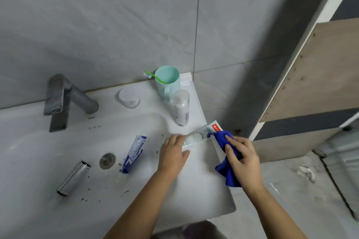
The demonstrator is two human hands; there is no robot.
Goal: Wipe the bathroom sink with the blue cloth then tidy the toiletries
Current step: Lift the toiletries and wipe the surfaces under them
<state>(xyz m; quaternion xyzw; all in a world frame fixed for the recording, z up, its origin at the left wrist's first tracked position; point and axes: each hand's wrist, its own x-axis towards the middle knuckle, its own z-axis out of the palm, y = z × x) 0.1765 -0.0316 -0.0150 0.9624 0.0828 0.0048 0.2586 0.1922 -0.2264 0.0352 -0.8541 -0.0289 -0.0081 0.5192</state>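
Clock positions are taken from the drain (107, 160), a round metal plug in the bowl of the white, glossy sink (194, 190).

Containers:
- At 1 o'clock, on the back ledge, a mint-green plastic cup (169, 87) stands upright. It holds one green toothbrush (155, 77), which leans over the rim with its bristle head out to the left.
- Just in front of the cup stands a clear cylindrical bottle (181, 106), capped, with white contents.
- At 12 o'clock sits a small round white pot (129, 98). Its contents cannot be told.

Loose items:
- A soft blue-and-white tube (135, 151) lies in the bowl at 3 o'clock, just beside the drain.
- A polished metal cylinder (73, 177) lies on its side at 8 o'clock.
- Dark specks (87, 198) are scattered over the bowl between 5 and 7 o'clock.
- A square-bodied metal tap (62, 99) rises at 11 o'clock.

Hands:
- The left hand (172, 153), at 3 o'clock, lies released. Its fingers are straight and the fingertips rest on the near end of a flat white pack (198, 136) with a red label, which lies across the right ledge.
- The right hand (244, 159), further out at 3 o'clock, grasps the blue cloth (226, 172). This is a fuzzy, bunched cloth: its upper fold touches the far end of the pack and its lower corner hangs past the sink edge.

Surroundings:
- Grey matt wall tiles (116, 25) stand behind the sink.
- A bare wooden board (320, 73) stands to the right.
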